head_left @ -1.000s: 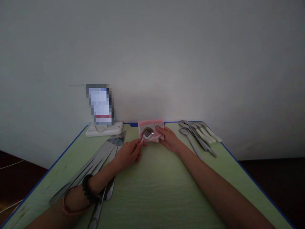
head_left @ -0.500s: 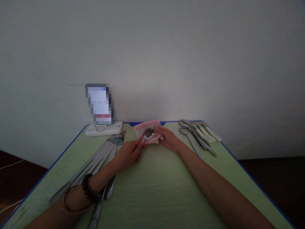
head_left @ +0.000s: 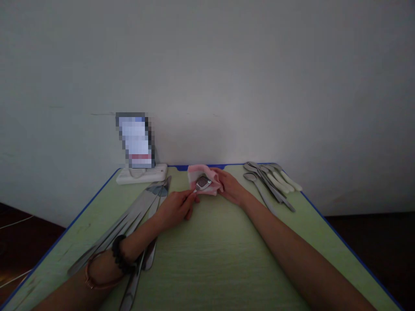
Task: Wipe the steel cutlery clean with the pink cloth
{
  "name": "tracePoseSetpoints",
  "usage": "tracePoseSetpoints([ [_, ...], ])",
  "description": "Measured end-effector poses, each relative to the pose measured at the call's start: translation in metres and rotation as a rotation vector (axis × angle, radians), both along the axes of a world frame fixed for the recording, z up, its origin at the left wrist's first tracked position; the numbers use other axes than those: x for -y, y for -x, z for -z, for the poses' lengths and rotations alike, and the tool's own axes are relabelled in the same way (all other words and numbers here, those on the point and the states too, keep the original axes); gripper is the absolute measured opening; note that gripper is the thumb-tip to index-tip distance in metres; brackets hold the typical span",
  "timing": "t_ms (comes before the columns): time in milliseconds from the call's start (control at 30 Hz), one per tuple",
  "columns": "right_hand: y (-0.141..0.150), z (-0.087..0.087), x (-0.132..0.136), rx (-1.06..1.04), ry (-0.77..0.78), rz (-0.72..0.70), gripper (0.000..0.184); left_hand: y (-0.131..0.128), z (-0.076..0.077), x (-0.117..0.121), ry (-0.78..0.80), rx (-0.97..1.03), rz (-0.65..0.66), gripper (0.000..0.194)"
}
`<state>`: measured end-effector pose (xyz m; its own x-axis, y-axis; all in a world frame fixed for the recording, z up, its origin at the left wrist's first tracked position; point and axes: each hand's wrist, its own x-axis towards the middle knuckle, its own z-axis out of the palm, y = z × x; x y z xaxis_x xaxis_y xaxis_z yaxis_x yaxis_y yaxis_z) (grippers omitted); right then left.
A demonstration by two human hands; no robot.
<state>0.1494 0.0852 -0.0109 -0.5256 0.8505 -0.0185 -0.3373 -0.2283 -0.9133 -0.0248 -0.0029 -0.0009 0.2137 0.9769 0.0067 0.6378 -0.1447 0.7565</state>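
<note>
My left hand is closed on the handle of a metal spoon, whose bowl points away to the right. Behind the bowl lies a pink and white cloth, bunched up around its far side. My right hand grips the cloth by its right edge; some of those fingers are hidden behind the fabric. Both hands meet just above the far part of the green table. Beneath my left forearm, several long flat metal utensils lie fanned out, their kind partly hidden by the arm.
Several spoons, some with white handles, lie at the table's far right. At the far left a phone with a blurred screen leans on a white stand. A wall rises behind the blue-edged table.
The cloth was spread flatter behind the spoon; now its right side is folded up and crumpled by my right hand. My left hand and the spoon have barely moved.
</note>
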Motion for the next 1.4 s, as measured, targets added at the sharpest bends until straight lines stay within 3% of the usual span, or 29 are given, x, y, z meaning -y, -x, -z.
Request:
tracePoseSetpoints([
  [200,0.000,0.000,0.002,0.230,-0.258,-0.099,0.034,0.000,-0.002,0.000,-0.020,-0.103,0.021,0.037],
  [433,0.003,-0.001,0.005,0.409,-0.451,0.043,0.026,-0.001,-0.003,0.001,-0.002,-0.076,0.021,0.036],
  [600,0.004,0.010,0.000,0.256,-0.346,0.203,0.032,0.000,-0.004,0.002,0.044,0.021,0.035,0.036],
  [733,0.008,0.013,-0.002,0.095,-0.224,0.249,0.035,0.000,-0.003,0.001,0.000,-0.068,0.057,0.033],
  [933,0.009,0.001,-0.001,-0.185,0.060,0.165,0.027,0.001,-0.003,0.001,-0.050,-0.110,0.033,0.032],
  [1067,0.005,-0.005,-0.003,-0.288,0.178,0.084,0.035,0.001,-0.001,0.002,-0.056,-0.074,0.035,0.031],
  [1167,0.003,-0.009,-0.002,-0.301,0.189,0.052,0.040,0.002,0.001,0.002,-0.057,-0.079,0.034,0.032],
  [1400,0.003,-0.005,0.001,-0.201,0.039,0.016,0.033,0.002,0.001,0.001,-0.076,-0.130,0.045,0.033],
])
